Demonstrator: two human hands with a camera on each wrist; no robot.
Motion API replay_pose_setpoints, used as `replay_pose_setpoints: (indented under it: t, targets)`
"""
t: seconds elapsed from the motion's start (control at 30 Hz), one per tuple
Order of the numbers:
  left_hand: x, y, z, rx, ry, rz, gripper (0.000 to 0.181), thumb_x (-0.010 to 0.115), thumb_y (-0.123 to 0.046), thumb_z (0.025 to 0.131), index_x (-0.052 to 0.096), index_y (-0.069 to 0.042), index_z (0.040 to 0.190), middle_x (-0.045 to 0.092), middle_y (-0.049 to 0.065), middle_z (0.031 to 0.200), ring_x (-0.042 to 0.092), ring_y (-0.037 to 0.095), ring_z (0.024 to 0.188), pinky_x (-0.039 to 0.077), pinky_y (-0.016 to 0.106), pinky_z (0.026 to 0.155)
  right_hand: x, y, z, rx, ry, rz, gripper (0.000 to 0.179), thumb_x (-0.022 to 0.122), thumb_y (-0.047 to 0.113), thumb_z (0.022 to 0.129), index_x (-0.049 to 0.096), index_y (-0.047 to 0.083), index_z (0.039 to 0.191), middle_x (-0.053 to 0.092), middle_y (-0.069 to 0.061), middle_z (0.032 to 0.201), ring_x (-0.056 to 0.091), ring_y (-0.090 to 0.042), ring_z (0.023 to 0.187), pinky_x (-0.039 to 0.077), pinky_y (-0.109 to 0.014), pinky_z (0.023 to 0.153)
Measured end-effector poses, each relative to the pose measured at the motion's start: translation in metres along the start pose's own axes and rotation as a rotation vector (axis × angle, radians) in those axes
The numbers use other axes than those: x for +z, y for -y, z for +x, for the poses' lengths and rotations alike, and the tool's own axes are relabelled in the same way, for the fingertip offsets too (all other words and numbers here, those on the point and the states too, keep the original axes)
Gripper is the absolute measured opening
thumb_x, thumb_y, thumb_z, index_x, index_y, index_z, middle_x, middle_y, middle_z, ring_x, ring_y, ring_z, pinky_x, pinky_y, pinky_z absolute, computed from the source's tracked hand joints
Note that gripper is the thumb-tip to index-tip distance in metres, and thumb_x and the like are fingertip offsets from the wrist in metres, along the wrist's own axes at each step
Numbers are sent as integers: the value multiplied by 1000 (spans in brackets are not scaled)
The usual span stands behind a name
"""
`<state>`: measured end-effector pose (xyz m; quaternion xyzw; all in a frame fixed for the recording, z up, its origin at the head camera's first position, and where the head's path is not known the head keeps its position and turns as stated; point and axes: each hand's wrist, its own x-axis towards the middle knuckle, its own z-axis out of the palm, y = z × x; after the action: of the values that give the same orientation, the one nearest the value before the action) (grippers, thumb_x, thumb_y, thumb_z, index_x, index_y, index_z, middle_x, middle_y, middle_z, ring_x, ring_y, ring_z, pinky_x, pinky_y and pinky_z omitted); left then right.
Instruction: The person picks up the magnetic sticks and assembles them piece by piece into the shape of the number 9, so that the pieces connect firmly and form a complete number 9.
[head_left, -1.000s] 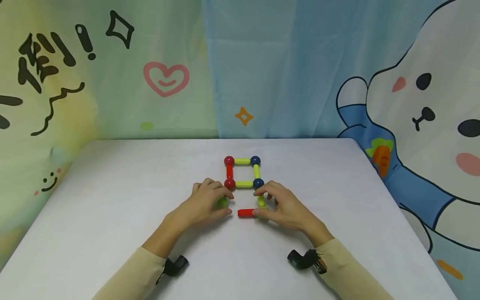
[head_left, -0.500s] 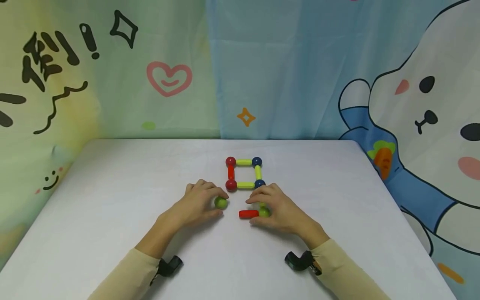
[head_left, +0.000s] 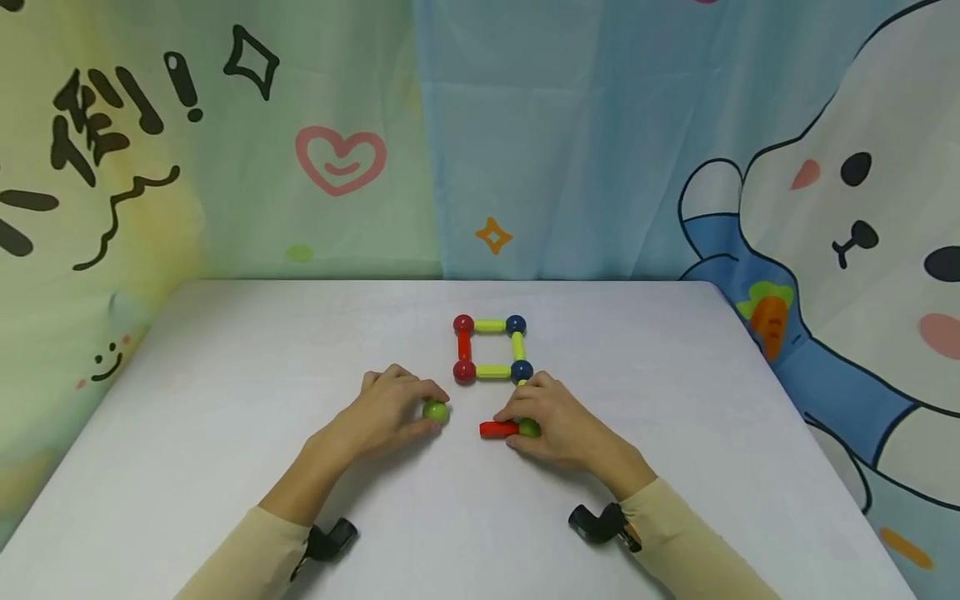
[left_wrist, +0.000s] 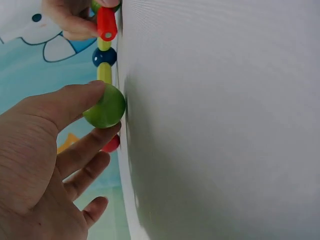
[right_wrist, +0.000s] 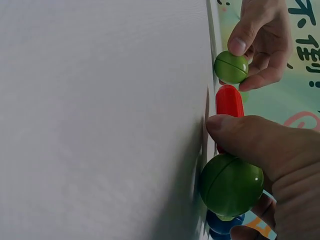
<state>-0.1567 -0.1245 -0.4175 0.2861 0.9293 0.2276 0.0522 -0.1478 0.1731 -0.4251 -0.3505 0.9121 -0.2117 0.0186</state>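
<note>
My left hand (head_left: 390,412) pinches a loose green ball (left_wrist: 106,107) between thumb and index finger, low over the white table; its other fingers are loosely bent. My right hand (head_left: 558,421) pinches a red magnetic rod (head_left: 497,429) near the end that meets a second green ball (right_wrist: 231,186). The rod's free end points left, toward the loose ball, with a gap between them. Behind the hands lies a square of rods, with red balls (head_left: 464,372) at its left corners and blue balls (head_left: 521,371) at its right. My right fingers mostly hide the yellow rod below the near blue ball.
The white tabletop (head_left: 225,375) reaches back to a printed cloth backdrop (head_left: 517,150). A small black camera (head_left: 333,540) is strapped to the left wrist and another black camera (head_left: 600,523) to the right wrist.
The left hand has drawn slightly left and toward the front with the green ball, widening the gap. The right hand's fingers have closed from a looser pose onto the red rod.
</note>
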Motion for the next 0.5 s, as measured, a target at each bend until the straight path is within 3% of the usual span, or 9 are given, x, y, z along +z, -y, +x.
replay_pose_setpoints:
  t: [0.13, 0.5]
  targets:
    - [0, 0, -2, 6, -3, -10, 32, 80, -29, 88, 73, -27, 120, 71, -11, 115, 54, 22, 117, 35, 48, 91, 0, 0, 0, 3, 1, -7, 27, 85, 24, 85, 79, 23, 112, 70, 11, 103, 48, -15, 107, 47, -35, 89]
    - [3, -5, -3, 22, -1, -78, 29, 82, -28, 87, 72, -28, 114, 73, -15, 105, 53, 14, 108, 32, 44, 90, 1, -1, -1, 18, -20, 95, 25, 81, 22, 90, 77, 23, 114, 70, 14, 102, 47, -13, 107, 47, -33, 86]
